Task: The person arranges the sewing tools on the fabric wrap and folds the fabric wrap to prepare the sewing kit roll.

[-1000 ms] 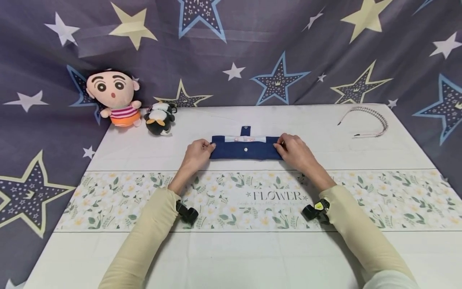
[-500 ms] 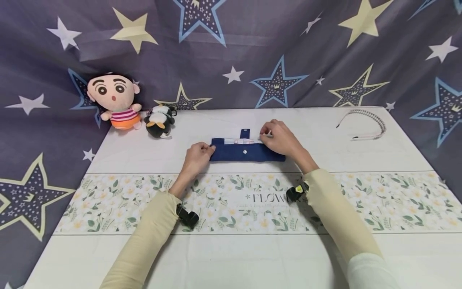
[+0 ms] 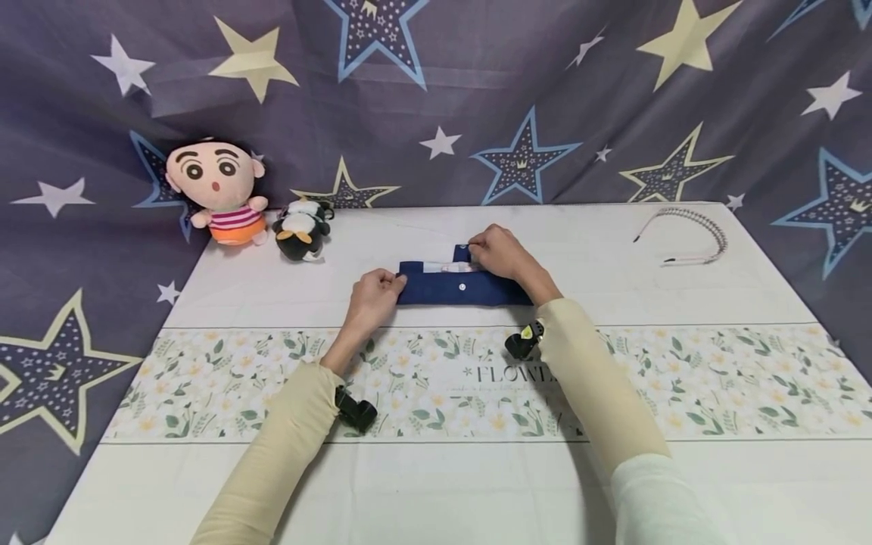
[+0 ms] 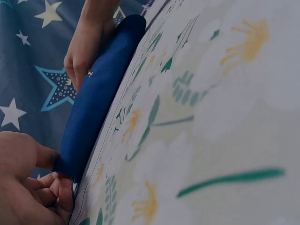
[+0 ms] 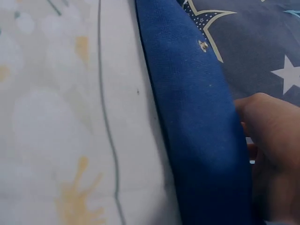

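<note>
A folded navy-blue fabric pouch (image 3: pixel 436 289) lies across the white tabletop, a round metal snap on its front. Its short snap strap (image 3: pixel 461 252) points away from me at the back, and a white printed strip (image 3: pixel 439 266) shows along the top fold. My left hand (image 3: pixel 372 297) pinches the pouch's left end between thumb and fingers, seen close in the left wrist view. My right hand (image 3: pixel 500 252) reaches over the pouch, bent fingertips right at the strap's right edge. In the right wrist view the pouch hides those fingertips; I cannot tell whether they grip the strap.
At the back left sit a plush doll (image 3: pixel 228 193) in a striped shirt and a penguin plush (image 3: pixel 301 229). A beaded headband (image 3: pixel 711 231) lies at the back right. A floral printed band (image 3: pixel 422 386) crosses the table, and a starry curtain (image 3: pixel 443 91) hangs behind.
My right hand has let go of the pouch's right end and moved left over its back edge to the snap strap. My left hand stays at the left end.
</note>
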`<state>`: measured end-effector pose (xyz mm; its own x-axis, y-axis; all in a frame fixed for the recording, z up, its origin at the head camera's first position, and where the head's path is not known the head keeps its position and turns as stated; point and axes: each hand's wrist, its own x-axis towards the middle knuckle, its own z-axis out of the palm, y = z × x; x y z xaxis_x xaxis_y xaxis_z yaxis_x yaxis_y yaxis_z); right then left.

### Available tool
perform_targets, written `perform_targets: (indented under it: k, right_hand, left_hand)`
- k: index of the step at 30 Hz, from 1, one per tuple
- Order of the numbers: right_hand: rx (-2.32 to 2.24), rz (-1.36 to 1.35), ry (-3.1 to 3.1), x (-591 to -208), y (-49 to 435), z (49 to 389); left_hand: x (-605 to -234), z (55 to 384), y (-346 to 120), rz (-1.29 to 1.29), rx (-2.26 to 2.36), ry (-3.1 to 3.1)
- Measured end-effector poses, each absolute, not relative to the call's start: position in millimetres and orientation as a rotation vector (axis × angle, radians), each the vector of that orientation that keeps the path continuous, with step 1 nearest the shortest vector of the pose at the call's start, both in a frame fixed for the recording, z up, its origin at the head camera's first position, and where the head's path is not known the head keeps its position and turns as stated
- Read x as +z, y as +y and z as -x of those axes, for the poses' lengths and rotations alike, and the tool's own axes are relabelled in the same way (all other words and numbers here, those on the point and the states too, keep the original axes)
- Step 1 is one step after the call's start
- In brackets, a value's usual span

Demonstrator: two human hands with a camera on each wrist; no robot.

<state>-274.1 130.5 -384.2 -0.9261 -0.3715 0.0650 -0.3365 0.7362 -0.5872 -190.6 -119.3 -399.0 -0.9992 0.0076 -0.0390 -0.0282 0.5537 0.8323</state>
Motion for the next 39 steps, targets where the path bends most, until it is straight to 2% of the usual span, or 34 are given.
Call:
perform_targets:
  k: [7,13,19,30,39]
  right_hand:
    - [-0.993,0.565,2.887,-385,128,276]
    - [-1.229,0.487,2.83,-387,130,268]
    - [-1.372,0.587,2.739,-386,130,260]
    - [-1.353,0.736,2.79,-386,134,240]
    - [-1.414,0.984,2.826,-390,138,221]
  left_hand:
    - [-398,190,-118,0.014,1.449,2.759]
    - [-398,190,-117,0.029,1.441,2.759]
    - [-397,190,-117,0.034,1.436,2.755]
    - [-397,190,-116,0.059,1.421,2.775]
    - [-397,194,-116,0.108,1.421,2.775]
